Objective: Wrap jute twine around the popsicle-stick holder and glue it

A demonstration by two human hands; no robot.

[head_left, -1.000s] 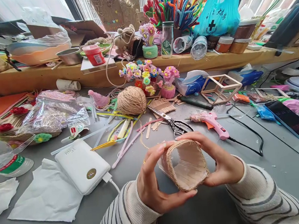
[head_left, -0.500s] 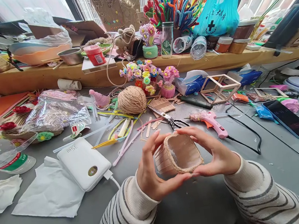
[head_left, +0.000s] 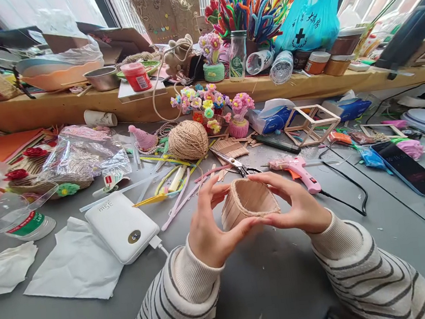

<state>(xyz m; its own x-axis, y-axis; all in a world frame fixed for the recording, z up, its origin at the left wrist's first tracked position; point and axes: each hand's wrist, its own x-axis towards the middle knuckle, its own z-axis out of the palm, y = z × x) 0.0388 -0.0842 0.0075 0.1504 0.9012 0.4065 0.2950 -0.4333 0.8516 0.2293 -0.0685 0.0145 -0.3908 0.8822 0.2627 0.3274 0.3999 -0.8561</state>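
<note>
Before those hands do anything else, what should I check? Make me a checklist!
1. Left hand holding the stick cup: ok, it grips one side.
2. Right hand holding it too: ok, it grips the other side.
3. Braided rim in place: ok along the part that shows; cannot tell where it is hidden.
4. Cup's bottom closed: cannot tell, it is out of sight.
5. Scissors well clear of the hands: not ok, they lie just beyond the cup, handles partly hidden.
6. Pink glue gun cool: cannot tell, a picture doesn't show heat.
</note>
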